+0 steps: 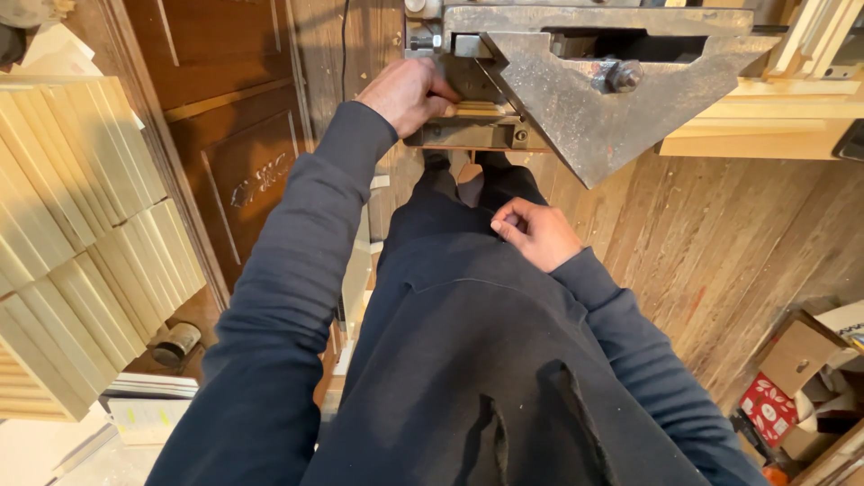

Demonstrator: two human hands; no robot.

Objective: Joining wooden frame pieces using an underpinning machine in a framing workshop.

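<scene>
Overhead, left hand (409, 93) grips a wood strip (472, 109) under the metal machine (594, 90) (right hand (538, 234) loosely curled, empty).

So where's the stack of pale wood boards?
The stack of pale wood boards fills the picture's left edge, beside the left sleeve and above a metal can.

Plank floor (720, 261): stacked pale wood strips (81, 243) at 9 o'clock, metal can (175, 344) beside them, cardboard boxes (801, 355) at 4 o'clock.

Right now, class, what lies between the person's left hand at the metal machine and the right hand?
In the head view, only dark trousers lie between the left hand and the right hand.
</scene>
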